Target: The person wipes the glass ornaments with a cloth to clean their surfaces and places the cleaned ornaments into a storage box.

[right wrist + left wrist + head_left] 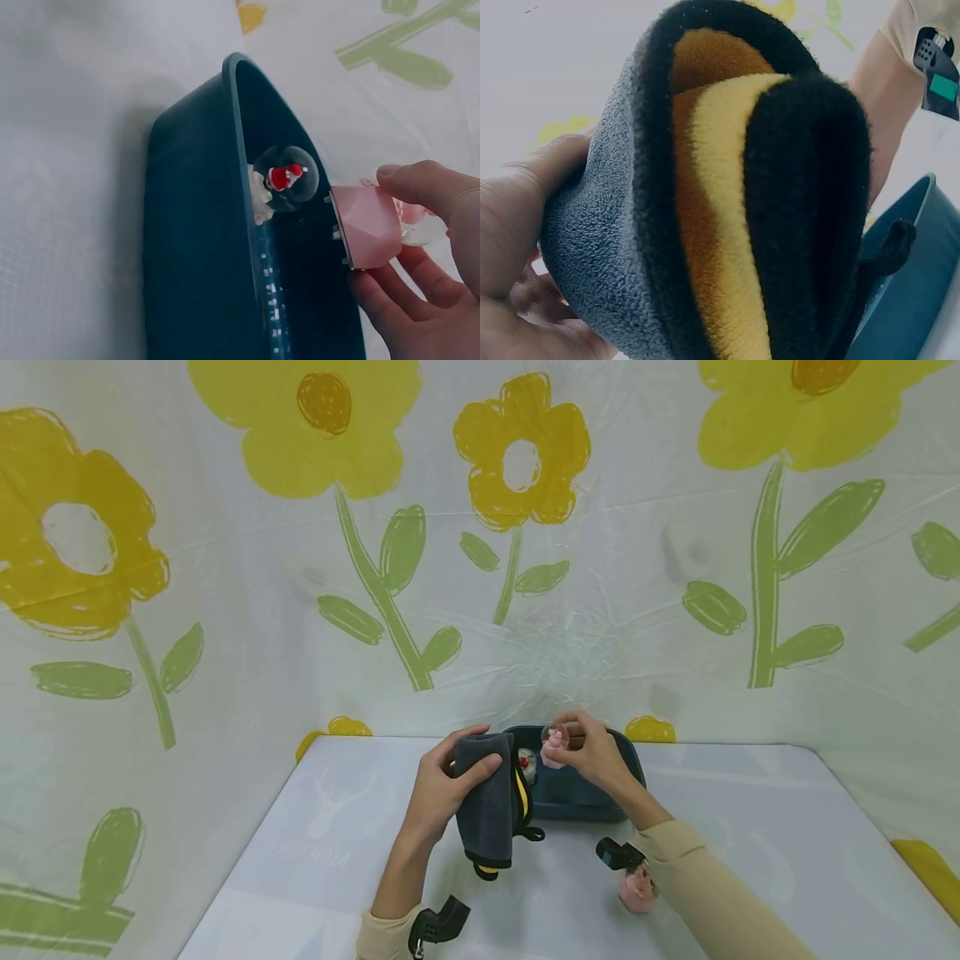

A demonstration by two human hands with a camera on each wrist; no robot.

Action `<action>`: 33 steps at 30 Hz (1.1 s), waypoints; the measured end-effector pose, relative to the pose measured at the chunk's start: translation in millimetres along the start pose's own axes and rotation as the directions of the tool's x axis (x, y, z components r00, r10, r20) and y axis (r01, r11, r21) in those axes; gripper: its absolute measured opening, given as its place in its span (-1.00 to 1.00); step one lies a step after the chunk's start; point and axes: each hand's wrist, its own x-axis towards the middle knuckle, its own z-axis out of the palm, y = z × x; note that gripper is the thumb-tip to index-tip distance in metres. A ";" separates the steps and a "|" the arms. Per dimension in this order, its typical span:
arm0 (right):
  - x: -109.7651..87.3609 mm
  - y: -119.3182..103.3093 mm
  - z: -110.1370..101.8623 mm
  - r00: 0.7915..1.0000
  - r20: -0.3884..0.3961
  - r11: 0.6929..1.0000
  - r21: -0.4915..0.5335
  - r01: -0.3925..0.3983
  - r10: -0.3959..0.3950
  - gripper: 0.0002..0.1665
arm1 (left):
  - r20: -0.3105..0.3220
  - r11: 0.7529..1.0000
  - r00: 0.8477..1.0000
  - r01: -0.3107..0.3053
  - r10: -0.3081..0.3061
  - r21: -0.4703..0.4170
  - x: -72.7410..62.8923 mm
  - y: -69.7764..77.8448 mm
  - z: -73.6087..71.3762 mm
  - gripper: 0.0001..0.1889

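Note:
A folded grey and yellow cloth with black edging (486, 802) is gripped by my left hand (444, 785), thumb on its front. In the left wrist view the yellow inner side of the cloth (731, 217) shows between its folds. My right hand (592, 752) pinches a small snow globe with a pink faceted base (367, 225) above a dark teal bin (577, 810). Inside that bin, at its left, sits another snow globe with a red and white figure (285, 178). The cloth hangs beside the bin's left end, partly covering it.
A pink globe-like ornament (637, 890) rests on the white table (300, 860) near my right forearm, partly hidden by the wrist camera (619, 853). Behind the table hangs a curtain printed with flowers (600, 635).

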 end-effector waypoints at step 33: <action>15.2 28.1 17.1 0.969 0.078 0.967 -0.125 -0.223 0.234 -0.49 | -0.012 1.000 1.000 -0.022 0.022 -0.001 0.5 0.3 -3.8 -0.55</action>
